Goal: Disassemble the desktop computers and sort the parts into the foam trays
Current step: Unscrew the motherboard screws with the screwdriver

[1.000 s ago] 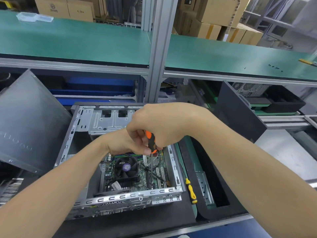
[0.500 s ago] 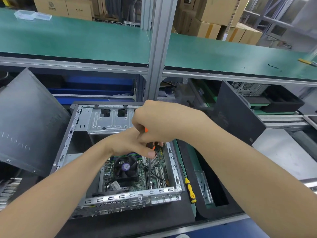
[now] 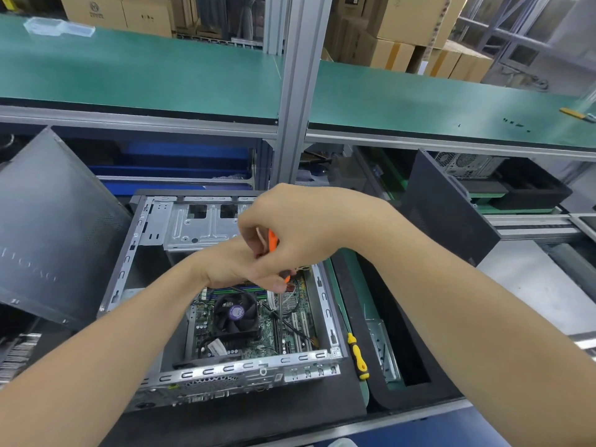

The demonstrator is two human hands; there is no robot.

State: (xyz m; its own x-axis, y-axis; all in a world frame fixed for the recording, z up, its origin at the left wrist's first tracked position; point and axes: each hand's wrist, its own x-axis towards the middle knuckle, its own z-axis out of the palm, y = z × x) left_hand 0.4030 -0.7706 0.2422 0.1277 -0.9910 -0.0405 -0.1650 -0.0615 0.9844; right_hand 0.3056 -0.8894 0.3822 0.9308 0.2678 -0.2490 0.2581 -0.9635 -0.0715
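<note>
One orange screwdriver [image 3: 273,241] (panel logo [image 3: 32,269] illegible)

head view | worn high | faces forward-down | close over open computer case [image 3: 225,317] | wide-angle

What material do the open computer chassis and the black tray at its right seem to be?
Chassis: bare sheet metal, likely steel, dull silver with stamped slots and folded edges. Black tray: probably foam, matte, thick-walled with rounded corners.

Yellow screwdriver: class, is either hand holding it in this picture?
No: the yellow screwdriver lies untouched beside the open case, while the right hand grips an orange-handled screwdriver.
</note>
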